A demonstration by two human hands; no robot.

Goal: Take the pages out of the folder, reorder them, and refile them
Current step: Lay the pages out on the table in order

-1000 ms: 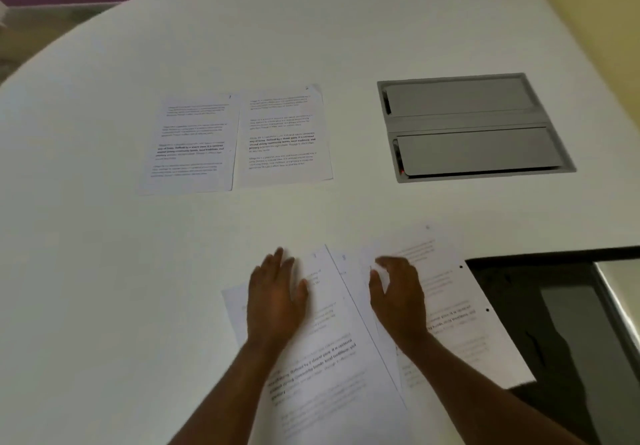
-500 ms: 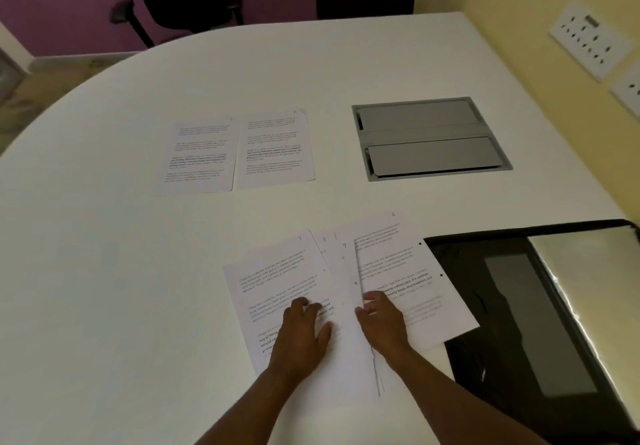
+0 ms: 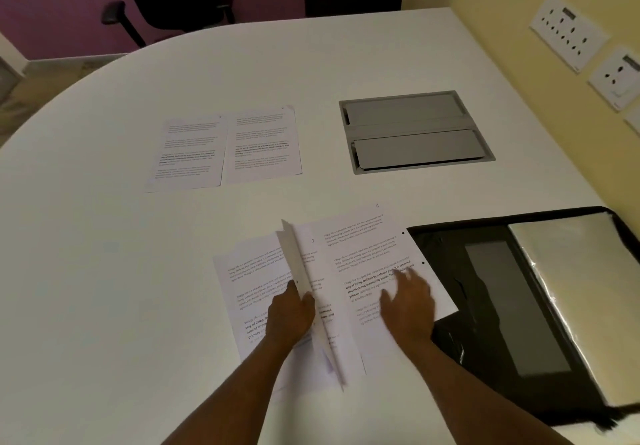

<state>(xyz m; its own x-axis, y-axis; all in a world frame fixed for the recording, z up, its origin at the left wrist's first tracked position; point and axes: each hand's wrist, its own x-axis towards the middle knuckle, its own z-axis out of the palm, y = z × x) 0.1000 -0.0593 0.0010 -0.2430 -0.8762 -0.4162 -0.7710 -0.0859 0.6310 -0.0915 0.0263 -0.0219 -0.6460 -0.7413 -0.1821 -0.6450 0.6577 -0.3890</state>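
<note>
the person leans over the white table [image 3: 104, 271] with both arms out. the left hand [image 3: 289, 316] grips a single sheet [image 3: 304, 292] by its edge, thumb and fingers curled round it, and holds it up on edge so it stands nearly upright between the other pages. under that hand a printed page [image 3: 249, 282] lies flat, tilted a little. the right hand [image 3: 407, 302] lies flat with its fingers spread and relaxed on another printed page [image 3: 360, 254], which has two punched holes along its right edge and touches the corner of the folder [image 3: 519, 306]. the folder is black, lies open at the right of the table, and shows a clear plastic sleeve [image 3: 581, 299] on its far half. further back two more pages [image 3: 228, 147] rest side by side, edges touching. right of them a grey cable hatch [image 3: 415, 131] is set into the tabletop. wall sockets [image 3: 568, 31] sit on the yellow wall, and a dark office chair [image 3: 173, 1] stands beyond the table.
</note>
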